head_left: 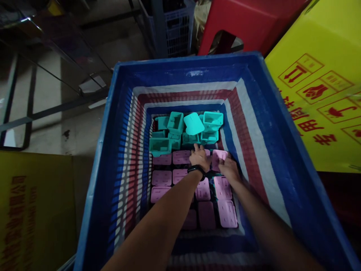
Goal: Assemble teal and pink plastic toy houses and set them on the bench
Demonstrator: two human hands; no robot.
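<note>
Both of my arms reach down into a deep blue crate (99,150) with a striped lining. My left hand (199,157), with a dark band on its wrist, rests on the rows of pink plastic pieces, its fingers apart and pointing toward the turquoise boxes. My right hand (229,168) grips the edge of a pink rectangular plastic piece (217,159) at the right end of the far row. Several more pink slotted pieces (161,177) lie in rows. Beyond them, turquoise open boxes (160,146) are heaped, with a flat-faced turquoise piece (194,123) tilted on top.
A yellow carton (332,49) with red print stands against the right side. Another yellow carton (36,210) is at lower left. Behind the crate are a red plastic stool (239,22) and a grey-blue basket (179,34). Metal frame bars (53,111) stand at left.
</note>
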